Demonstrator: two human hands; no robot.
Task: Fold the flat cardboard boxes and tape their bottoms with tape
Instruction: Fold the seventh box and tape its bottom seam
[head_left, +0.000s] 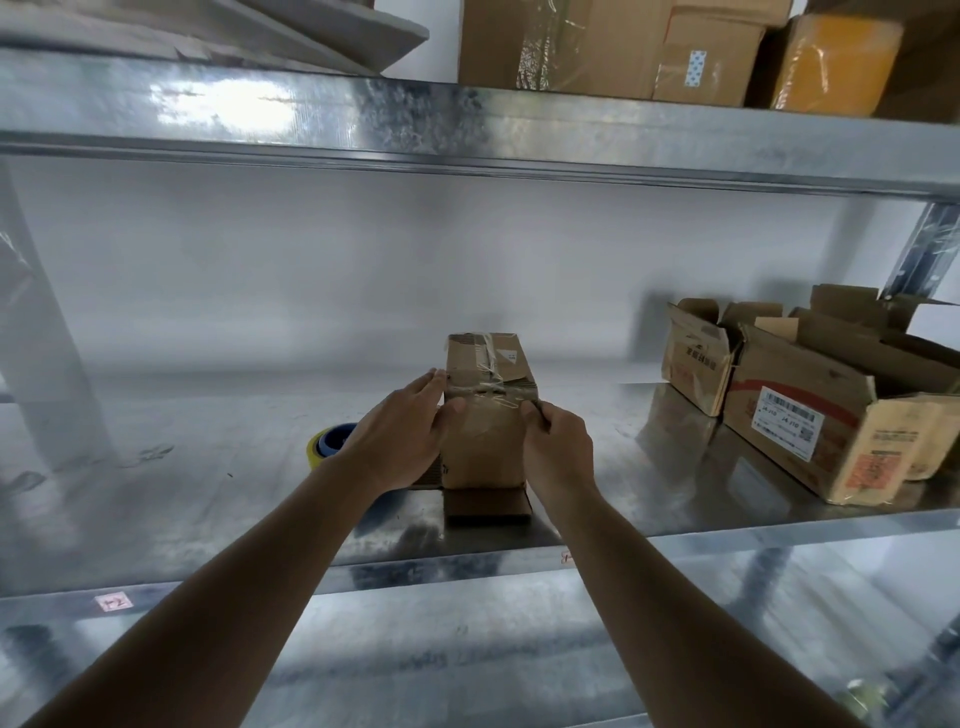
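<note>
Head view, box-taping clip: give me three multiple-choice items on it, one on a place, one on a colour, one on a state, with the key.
1. Where is the tape roll?
A. On the shelf above
B. On the shelf behind the left hand
C. Inside the open boxes on the right

2. What colour is the roll's inner core?
A. Blue
B. Red
C. White

3. What is the state of the small box between the hands?
A. Lying flat, unfolded
B. Standing folded with tape across its top
C. Crushed under the right hand

Key: 1 B, the roll peeks out past the left wrist; 2 A, a blue ring shows inside the yellow rim; 3 B, clear tape strips cross its upper face.
</note>
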